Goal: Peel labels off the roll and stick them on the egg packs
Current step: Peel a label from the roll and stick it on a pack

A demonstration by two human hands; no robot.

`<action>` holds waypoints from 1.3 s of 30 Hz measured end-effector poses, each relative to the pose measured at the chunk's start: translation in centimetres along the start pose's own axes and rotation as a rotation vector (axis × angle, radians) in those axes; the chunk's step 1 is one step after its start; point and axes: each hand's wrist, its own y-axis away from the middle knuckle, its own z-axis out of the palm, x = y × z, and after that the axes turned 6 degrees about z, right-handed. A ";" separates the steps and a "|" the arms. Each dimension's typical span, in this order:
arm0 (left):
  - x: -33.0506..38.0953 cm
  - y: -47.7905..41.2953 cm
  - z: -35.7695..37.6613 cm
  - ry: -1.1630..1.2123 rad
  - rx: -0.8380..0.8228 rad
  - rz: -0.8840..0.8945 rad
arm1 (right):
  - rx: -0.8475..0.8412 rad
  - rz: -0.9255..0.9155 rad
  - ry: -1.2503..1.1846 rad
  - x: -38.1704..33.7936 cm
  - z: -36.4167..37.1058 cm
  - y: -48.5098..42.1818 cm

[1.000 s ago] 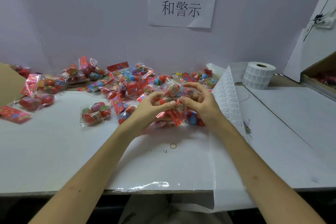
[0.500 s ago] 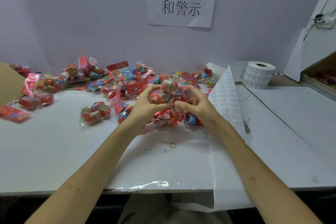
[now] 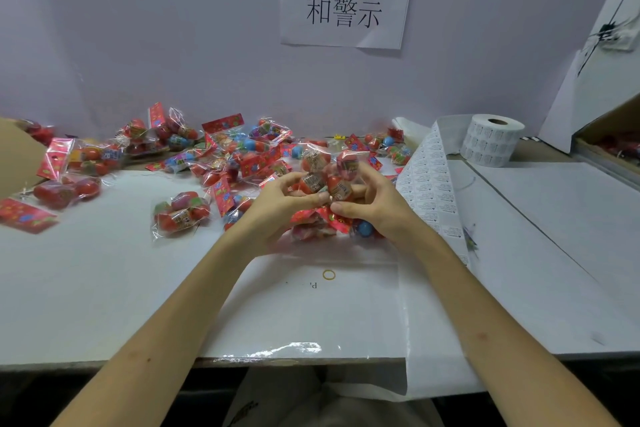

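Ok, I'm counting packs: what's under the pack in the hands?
Under the pack, more packs, one showing a blue egg. The left hand and right hand hide how many.

Even, soft light; wide-angle bending at edges.

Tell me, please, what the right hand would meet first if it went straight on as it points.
The right hand points at the egg pack it grips; beyond, probably the left hand, though depth is unclear.

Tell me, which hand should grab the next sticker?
Probably the right hand: the sticker strip lies beside it, the roll further right. The left hand would have to cross over the egg pack both hold.
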 end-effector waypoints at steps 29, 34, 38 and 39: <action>0.8 0.3 0.2 -0.074 -0.062 0.150 | 0.106 0.014 -0.055 0.2 -0.1 -0.3; 0.8 0.3 0.2 -0.066 -0.081 0.155 | 0.120 0.022 -0.083 0.1 -0.1 -0.3; 0.4 0.3 0.2 -0.108 -0.117 0.137 | 0.188 -0.005 -0.058 0.0 -0.4 -0.4; 0.4 0.2 0.2 -0.114 -0.133 0.134 | 0.196 -0.017 -0.045 0.1 -0.5 -0.3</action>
